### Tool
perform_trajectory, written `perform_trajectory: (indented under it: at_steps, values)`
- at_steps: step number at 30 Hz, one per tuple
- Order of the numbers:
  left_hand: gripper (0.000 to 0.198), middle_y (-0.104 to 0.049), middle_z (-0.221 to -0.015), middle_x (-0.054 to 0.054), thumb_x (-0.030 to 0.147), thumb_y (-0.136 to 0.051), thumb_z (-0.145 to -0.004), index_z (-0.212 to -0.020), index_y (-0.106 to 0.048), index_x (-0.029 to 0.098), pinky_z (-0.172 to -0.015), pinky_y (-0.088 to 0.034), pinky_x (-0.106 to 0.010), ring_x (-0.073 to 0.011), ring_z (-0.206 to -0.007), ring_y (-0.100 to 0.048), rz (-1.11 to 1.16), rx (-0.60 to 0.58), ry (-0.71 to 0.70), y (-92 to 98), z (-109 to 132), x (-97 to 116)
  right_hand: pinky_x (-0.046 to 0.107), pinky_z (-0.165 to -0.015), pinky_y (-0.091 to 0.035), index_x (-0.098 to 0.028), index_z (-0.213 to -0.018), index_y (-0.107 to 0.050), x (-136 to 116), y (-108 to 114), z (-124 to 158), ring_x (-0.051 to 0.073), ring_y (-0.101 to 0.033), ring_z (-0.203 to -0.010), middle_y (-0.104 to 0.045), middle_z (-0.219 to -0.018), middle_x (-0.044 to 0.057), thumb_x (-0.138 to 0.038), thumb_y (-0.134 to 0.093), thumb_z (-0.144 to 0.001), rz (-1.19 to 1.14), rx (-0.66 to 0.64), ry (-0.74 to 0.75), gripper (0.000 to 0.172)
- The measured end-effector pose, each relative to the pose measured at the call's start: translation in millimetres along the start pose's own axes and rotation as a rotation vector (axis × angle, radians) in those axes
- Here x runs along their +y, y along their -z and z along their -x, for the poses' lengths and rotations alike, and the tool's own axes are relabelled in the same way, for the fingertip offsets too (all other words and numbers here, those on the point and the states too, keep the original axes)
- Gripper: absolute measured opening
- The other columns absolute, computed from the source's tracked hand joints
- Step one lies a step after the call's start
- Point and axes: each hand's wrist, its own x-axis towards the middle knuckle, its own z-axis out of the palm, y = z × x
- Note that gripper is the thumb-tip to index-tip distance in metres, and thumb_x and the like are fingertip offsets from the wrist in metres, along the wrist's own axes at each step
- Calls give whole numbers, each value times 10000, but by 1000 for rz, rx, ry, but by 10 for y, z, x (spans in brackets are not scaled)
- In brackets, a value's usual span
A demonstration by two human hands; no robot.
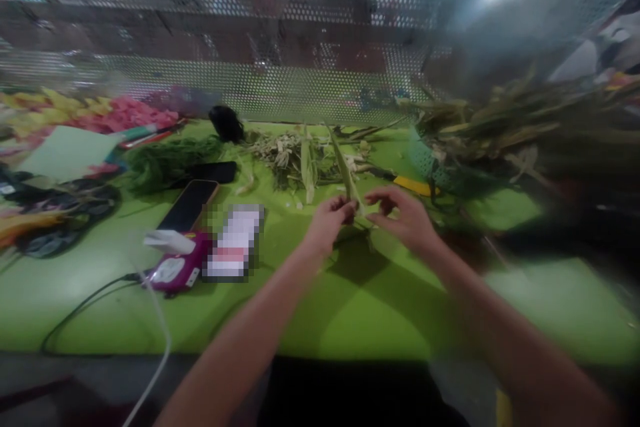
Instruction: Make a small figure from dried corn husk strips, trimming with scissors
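Observation:
Both my hands meet over the middle of a bright green table (360, 307). My left hand (329, 220) pinches the lower end of a long pale green leaf strip (345, 170) that rises up and away from me. My right hand (405, 213) has its fingers closed on the same leaf just to the right, where the strip looks folded. The picture is blurred, so the fold itself is hard to make out.
A heap of cut leaves and stems (305, 157) lies behind my hands. A yellow-handled knife (413, 185) and a large bundle of leaves (525, 123) are at the right. A phone (189, 205), a purple device (175, 270) with cables and coloured flowers (120, 113) sit left. Perforated metal screen behind.

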Motion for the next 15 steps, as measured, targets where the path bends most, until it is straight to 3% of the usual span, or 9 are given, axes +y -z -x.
perform_trajectory:
  at_steps: [5,15]
  values:
    - [161,-598,-714,5,298,-714,-790,-772,-627,163,-685,-441,-252,-91,-639,-518,22,-27,90,-7,31,28,310,-736,-532,-264,-980,-747,16,43,-2,184,-642,-847,-683,-986,57,-245,-669,-863,119,-77,174,142]
    - [300,-613,-685,4,383,-809,-693,-747,-657,130,-673,-450,-239,-78,-624,-529,12,-69,61,-26,-10,-53,303,-706,-487,-228,-816,-705,93,-19,-9,191,-626,-787,-684,-825,40,-286,-682,-867,158,-27,130,80]
